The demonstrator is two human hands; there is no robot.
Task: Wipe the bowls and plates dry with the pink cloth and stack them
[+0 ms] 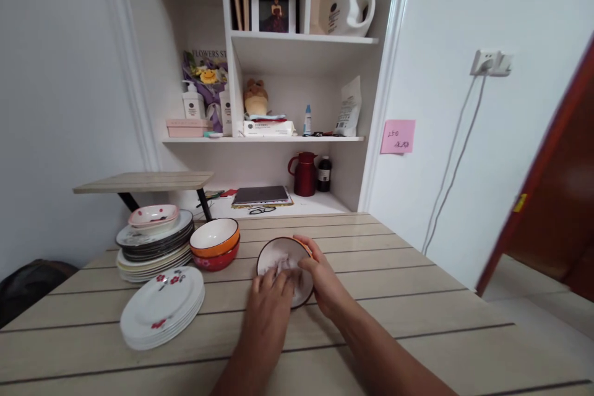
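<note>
A bowl (269, 253) with a white inside, a dark rim and a bit of orange outside is tilted toward me above the slatted table. My right hand (327, 284) grips its right side, thumb over the rim and fingers behind. Inside the bowl, my left hand (268, 306) presses a crumpled whitish tissue (281, 262) against the surface with bent fingers. To the left, an orange bowl (215, 236) rests in a red bowl (217, 262). White plates with red flowers (162, 303) are stacked nearer to me.
Behind the flowered plates stands a taller stack of dark-rimmed plates (155, 247) topped by a pink-spotted dish (154, 215). A small raised wooden stand (143, 182) is at the back left. A laptop (262, 195), eyeglasses (262, 210) and a red jug (304, 174) lie beyond the table.
</note>
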